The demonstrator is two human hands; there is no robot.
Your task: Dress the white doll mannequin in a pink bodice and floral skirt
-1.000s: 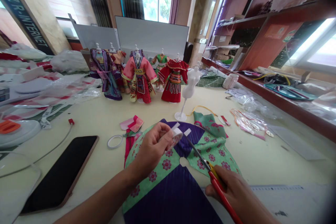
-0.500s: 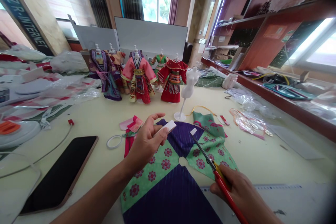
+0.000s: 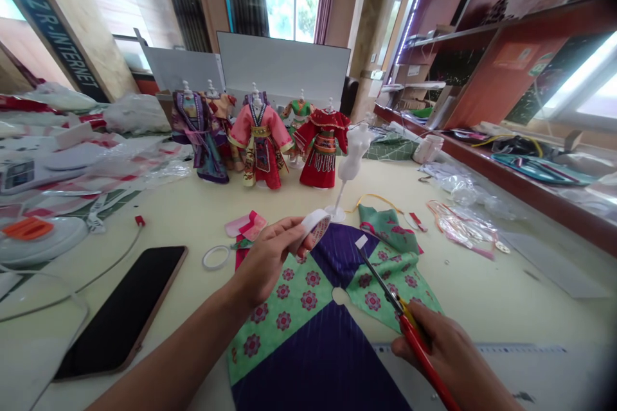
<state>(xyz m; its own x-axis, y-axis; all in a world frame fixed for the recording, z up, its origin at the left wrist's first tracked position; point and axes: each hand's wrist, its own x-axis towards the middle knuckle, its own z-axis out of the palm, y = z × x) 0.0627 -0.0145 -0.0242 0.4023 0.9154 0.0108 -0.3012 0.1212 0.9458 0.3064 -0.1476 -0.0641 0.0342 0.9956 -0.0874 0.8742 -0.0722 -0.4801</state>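
Observation:
My left hand (image 3: 274, 250) is closed on a roll of white tape (image 3: 315, 228), pinched at its left side above the fabric. My right hand (image 3: 438, 340) is wrapped round the red and yellow handles of scissors (image 3: 385, 289). A small white piece of tape (image 3: 361, 242) sits at the scissors' tip; whether it is stuck to the blades or between them I cannot tell. Beneath both hands lies a garment piece of fabric (image 3: 328, 359), dark purple and green with pink flowers, with a small round hole at its centre.
Dressed doll mannequins (image 3: 260, 141) stand at the back beside a bare white mannequin (image 3: 354, 154). A phone (image 3: 120, 311) lies at left, near a thin white ring (image 3: 216, 257). A clear ruler (image 3: 501, 359) is at front right, with plastic packets (image 3: 460, 225) farther back.
My left hand has turned the tape roll, so its printed inner face now shows. The scissors stay in my right hand with the small tape piece at their tip. The view has shifted slightly.

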